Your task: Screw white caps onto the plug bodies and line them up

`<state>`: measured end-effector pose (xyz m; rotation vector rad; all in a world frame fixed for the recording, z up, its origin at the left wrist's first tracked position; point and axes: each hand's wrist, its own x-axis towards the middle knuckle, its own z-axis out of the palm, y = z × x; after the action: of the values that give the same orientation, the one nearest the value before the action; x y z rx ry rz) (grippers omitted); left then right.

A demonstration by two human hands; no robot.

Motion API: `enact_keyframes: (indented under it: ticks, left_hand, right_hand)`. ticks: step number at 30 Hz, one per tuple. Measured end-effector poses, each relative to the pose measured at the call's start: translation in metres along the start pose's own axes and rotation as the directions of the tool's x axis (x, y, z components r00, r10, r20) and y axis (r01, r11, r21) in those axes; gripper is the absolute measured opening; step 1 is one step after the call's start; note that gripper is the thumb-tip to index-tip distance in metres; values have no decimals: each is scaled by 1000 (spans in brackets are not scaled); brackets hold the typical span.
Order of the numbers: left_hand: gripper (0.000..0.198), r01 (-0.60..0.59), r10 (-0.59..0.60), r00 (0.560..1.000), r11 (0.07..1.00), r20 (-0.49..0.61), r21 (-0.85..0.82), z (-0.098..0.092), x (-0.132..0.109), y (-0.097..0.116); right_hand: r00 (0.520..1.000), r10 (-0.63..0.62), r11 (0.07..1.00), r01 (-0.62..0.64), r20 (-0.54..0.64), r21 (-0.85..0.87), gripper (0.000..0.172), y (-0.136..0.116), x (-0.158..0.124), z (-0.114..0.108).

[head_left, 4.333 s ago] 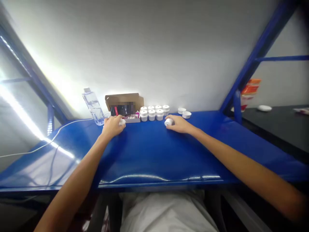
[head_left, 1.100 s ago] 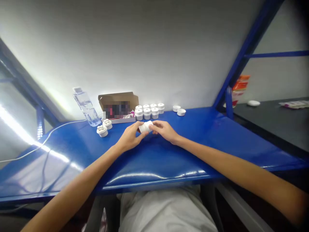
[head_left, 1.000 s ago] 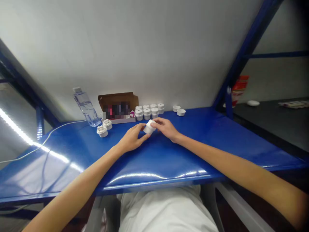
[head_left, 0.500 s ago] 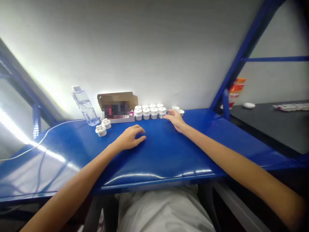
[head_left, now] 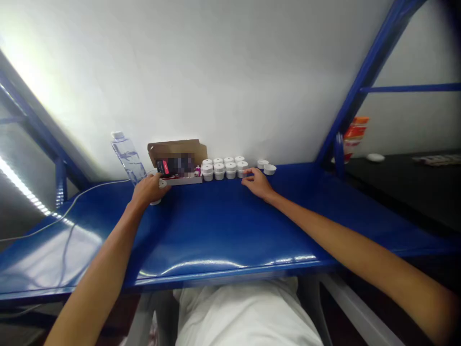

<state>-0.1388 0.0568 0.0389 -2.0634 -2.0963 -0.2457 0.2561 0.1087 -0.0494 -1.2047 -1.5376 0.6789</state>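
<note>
My left hand [head_left: 147, 190] is over the two white round pieces at the left of the blue table [head_left: 201, 230], its fingers apart and partly covering them. One white piece [head_left: 163, 183] shows between thumb and fingers; no firm hold is visible. My right hand [head_left: 258, 183] has its fingers apart and holds nothing, close to the right end of two rows of white round containers [head_left: 219, 171]. Just behind and right of it are two small white cups [head_left: 269, 169].
An open cardboard box [head_left: 176, 146] with small items stands against the wall. A clear bottle [head_left: 128, 157] leans in view at its left, with a white cable [head_left: 90, 188] beside it. Blue frame posts [head_left: 338, 149] rise at the right, before a black table [head_left: 414, 187].
My left hand has moved left and back from the table's middle to the white pieces. The right hand has stayed near the containers, its fingers slightly shifted.
</note>
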Motion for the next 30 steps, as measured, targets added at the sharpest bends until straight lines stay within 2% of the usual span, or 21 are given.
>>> enact_keyframes:
  ticks: [3, 5, 7, 10, 12, 13, 15, 16, 18, 19, 21, 24, 27, 29, 30]
  left_hand:
    - [52, -66, 67, 997, 998, 33, -16, 4, 0, 6]
    - [46, -185, 187, 982, 980, 15, -79, 4, -4, 21]
    - [48, -316, 324, 946, 928, 6, -196, 3, -11, 42]
    - [63, -459, 492, 869, 766, -48, -450, 6, -28, 79]
    - [71, -477, 559, 827, 643, -60, -599, 10, -40, 99]
    - [70, -492, 589, 806, 611, -58, -620, 13, -46, 107]
    - [63, -528, 631, 773, 583, -64, -617, 17, -53, 117]
    - [61, -544, 646, 760, 579, -65, -607, 18, -56, 119]
    - [61, -558, 659, 749, 578, -62, -596, 20, -58, 121]
    - [62, -559, 661, 748, 577, -62, -595, 20, -59, 120]
    - [62, -561, 662, 747, 577, -62, -593, 19, -60, 120]
    - [59, -571, 669, 740, 572, -68, -589, 16, -61, 122]
    - [53, -562, 654, 752, 566, -86, -603, 16, -62, 125]
    - [49, -552, 642, 760, 555, -101, -623, 17, -63, 126]
    - [48, -546, 638, 763, 547, -107, -635, 17, -63, 126]
  right_hand:
    - [992, -121, 991, 122, 26, -54, 26, -4, -3, 1]
    - [980, -187, 980, 190, 65, -53, 27, -11, -10, 3]
    - [958, -259, 963, 266, 126, -42, 30, -23, -19, 7]
    - [887, -425, 891, 445, 178, -88, 36, -42, -26, 10]
    - [844, -515, 825, 535, 147, -183, 39, -48, -22, 5]
    - [839, -531, 801, 542, 117, -253, 40, -47, -17, -1]
    - [872, -487, 773, 459, 53, -438, 46, -39, -6, -18]
    - [903, -430, 755, 370, 17, -541, 51, -31, 0, -29]
    - [967, -253, 713, 165, -31, -681, 60, -14, 10, -53]
    - [988, -154, 703, 98, -16, -704, 61, -6, 14, -63]
    - [998, -33, 706, 65, 59, -705, 54, 6, 18, -77]
    - [992, 6, 719, 86, 129, -690, 33, 4, 17, -76]
    - [968, 1, 788, 153, 250, -597, 28, -20, 6, -53]
    - [920, -44, 950, 158, 388, -267, 40, -43, -8, -33]
    - [901, -79, 987, 131, 427, -94, 42, -55, -16, -23]
